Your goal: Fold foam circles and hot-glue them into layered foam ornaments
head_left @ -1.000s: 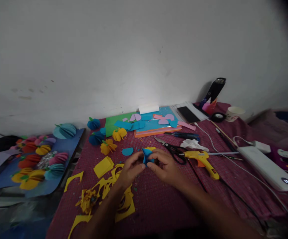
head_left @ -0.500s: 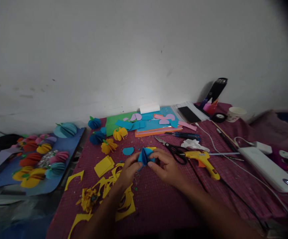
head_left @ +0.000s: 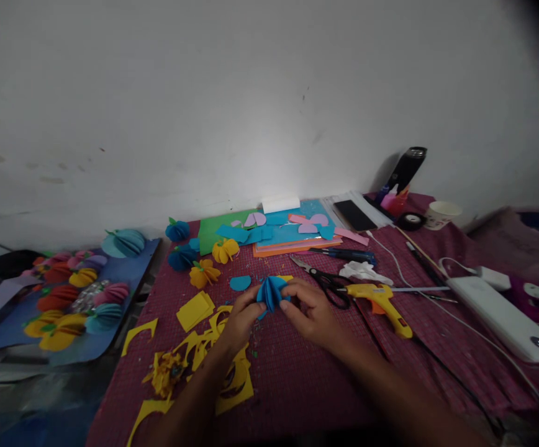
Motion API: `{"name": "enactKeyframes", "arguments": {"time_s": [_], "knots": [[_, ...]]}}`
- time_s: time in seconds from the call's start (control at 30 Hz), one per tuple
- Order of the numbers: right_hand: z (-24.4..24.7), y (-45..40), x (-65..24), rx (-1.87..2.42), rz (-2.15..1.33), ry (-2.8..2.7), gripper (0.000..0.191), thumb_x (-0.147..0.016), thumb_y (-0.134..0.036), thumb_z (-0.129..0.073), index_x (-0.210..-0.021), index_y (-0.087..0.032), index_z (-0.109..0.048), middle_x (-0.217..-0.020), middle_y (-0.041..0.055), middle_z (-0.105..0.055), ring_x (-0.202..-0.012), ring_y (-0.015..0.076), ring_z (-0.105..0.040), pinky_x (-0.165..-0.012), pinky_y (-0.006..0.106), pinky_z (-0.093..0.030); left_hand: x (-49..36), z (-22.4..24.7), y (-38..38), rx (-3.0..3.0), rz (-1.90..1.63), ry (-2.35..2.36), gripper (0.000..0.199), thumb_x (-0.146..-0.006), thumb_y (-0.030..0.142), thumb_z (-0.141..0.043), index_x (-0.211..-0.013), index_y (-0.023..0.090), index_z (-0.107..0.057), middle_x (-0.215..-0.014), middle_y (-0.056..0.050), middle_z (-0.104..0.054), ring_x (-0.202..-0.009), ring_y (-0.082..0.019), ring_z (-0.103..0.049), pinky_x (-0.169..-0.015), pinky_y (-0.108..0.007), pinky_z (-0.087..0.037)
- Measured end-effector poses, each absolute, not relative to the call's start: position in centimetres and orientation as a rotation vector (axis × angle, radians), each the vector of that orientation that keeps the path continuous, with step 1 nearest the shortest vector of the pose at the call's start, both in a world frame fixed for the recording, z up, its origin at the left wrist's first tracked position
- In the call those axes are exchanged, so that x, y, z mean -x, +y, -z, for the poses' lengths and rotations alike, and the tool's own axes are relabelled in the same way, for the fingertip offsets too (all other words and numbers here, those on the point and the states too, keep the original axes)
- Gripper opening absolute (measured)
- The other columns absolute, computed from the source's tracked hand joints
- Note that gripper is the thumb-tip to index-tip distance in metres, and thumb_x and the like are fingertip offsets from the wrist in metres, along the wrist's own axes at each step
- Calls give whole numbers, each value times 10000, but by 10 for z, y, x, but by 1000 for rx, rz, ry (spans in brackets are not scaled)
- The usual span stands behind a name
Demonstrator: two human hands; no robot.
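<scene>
A blue folded paper piece (head_left: 272,293) with several fanned layers is held between both hands over the maroon cloth. My left hand (head_left: 243,318) pinches its left side, thumb in front. On its right side, my right hand (head_left: 309,310) grips the edge between thumb and fingers. Just behind it lies a flat blue half-circle (head_left: 240,283). A stack of yellow paper pieces (head_left: 195,311) rests to the left, and yellow cut-out scraps (head_left: 236,379) lie around my left forearm.
Black-handled scissors (head_left: 328,285) and a yellow glue gun (head_left: 384,301) lie right of my hands. Finished paper balls (head_left: 204,273) stand back left. Farther right are a white power bank (head_left: 502,316), its cable, and a paper cup (head_left: 441,214). A blue board (head_left: 146,261) holds colourful paper balls.
The folds of the blue paper piece have spread, showing more layers towards me. Both hands keep nearly the same place and hold.
</scene>
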State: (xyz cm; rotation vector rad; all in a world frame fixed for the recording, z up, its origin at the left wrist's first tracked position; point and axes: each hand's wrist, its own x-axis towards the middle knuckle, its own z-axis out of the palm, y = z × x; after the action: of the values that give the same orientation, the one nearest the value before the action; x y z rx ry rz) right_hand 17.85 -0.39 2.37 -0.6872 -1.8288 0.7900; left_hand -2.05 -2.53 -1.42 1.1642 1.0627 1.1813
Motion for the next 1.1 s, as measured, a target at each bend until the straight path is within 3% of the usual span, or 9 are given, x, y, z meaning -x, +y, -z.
{"name": "enactKeyframes", "arguments": {"time_s": [0.33, 0.77, 1.1], "knots": [[-20, -5, -178, 705, -660, -1807, 100, -893, -141, -571, -840, -221, -602, -877, 47, -619, -851, 192, -610, -771, 341, -491, 15, 8, -26, -1183, -1192, 1068, 412, -801, 277, -630, -1194, 190, -716, -1127, -58, -726, -1096, -285, -613, -1014, -395, -440], [-16, -3, -176, 723, -593, -1828, 137, -886, -133, -577, -794, -230, -547, -824, 29, -600, -813, 181, -595, -722, 321, -479, 16, 7, -26, -1205, -1182, 1103, 381, -798, 269, -656, -1166, 197, -721, -1105, -41, -726, -1083, -268, -605, -1008, -373, -436], [-12, -2, -175, 742, -621, -1811, 90, -893, -147, -582, -858, -225, -554, -814, 17, -594, -753, 167, -571, -696, 309, -459, 11, -5, -27, -1195, -1142, 1073, 326, -831, 270, -654, -1138, 182, -723, -1029, -43, -709, -949, -211, -586, -875, -294, -464]]}}
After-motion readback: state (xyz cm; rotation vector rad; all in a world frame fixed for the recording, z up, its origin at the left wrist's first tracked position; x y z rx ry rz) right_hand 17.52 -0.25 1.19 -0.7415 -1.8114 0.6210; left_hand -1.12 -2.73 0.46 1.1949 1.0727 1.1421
